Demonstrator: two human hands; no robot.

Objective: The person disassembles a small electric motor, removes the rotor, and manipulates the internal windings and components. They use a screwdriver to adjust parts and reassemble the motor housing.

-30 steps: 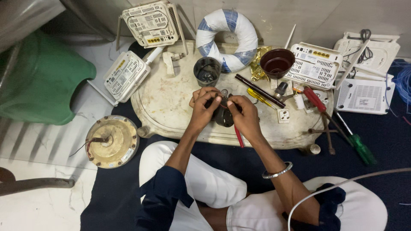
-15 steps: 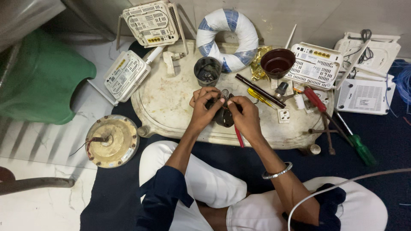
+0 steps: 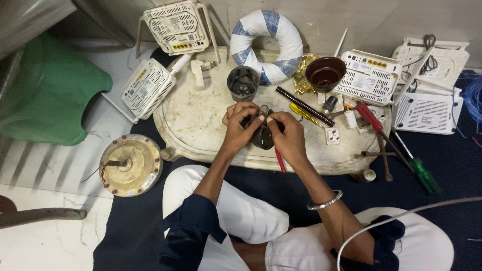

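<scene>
My left hand (image 3: 239, 125) and my right hand (image 3: 287, 136) meet over a small black round part (image 3: 261, 136) held above a dirty white oval tray (image 3: 196, 125). Both hands grip this part, fingertips pinching thin wires at its top. A red-handled tool (image 3: 279, 161) sticks out under my right palm, toward my lap. A silver bangle (image 3: 325, 203) sits on my right wrist. My fingers hide most of the black part.
On the tray stand a dark cup (image 3: 243, 83), a brown bowl (image 3: 325, 73), a black rod (image 3: 304, 106), a yellow screwdriver (image 3: 305, 114) and a white socket (image 3: 332, 135). White routers (image 3: 176, 26) lie around. A fan motor (image 3: 129, 164) is at left, a green stool (image 3: 50, 95) beyond.
My fingers have shifted slightly on the black part's wires. Everything else stays where it was.
</scene>
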